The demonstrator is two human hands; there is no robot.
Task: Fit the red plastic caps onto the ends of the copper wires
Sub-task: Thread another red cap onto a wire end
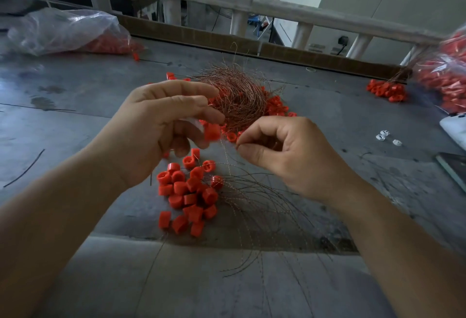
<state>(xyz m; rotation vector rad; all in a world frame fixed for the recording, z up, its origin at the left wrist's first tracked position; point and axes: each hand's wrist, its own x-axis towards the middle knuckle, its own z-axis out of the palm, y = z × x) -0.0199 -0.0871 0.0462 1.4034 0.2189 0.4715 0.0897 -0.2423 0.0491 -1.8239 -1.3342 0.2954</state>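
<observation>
My left hand [161, 126] holds a red cap [212, 132] between thumb and fingers, a little above the table. My right hand [285, 156] pinches a thin copper wire [227, 158] between thumb and forefinger just right of that cap. The wire runs down from the cap toward the table. Behind my hands lies a tangled bundle of copper wires [239, 95]. A heap of loose red caps [189, 194] lies below my left hand, with capped wires [264, 206] fanning out to its right.
The grey table [75, 95] carries a clear bag of red caps [68, 32] at the back left and another bag [446, 75] at the right. A small cluster of capped wires [387, 90] sits beside it. White bits [385, 137] lie at the right.
</observation>
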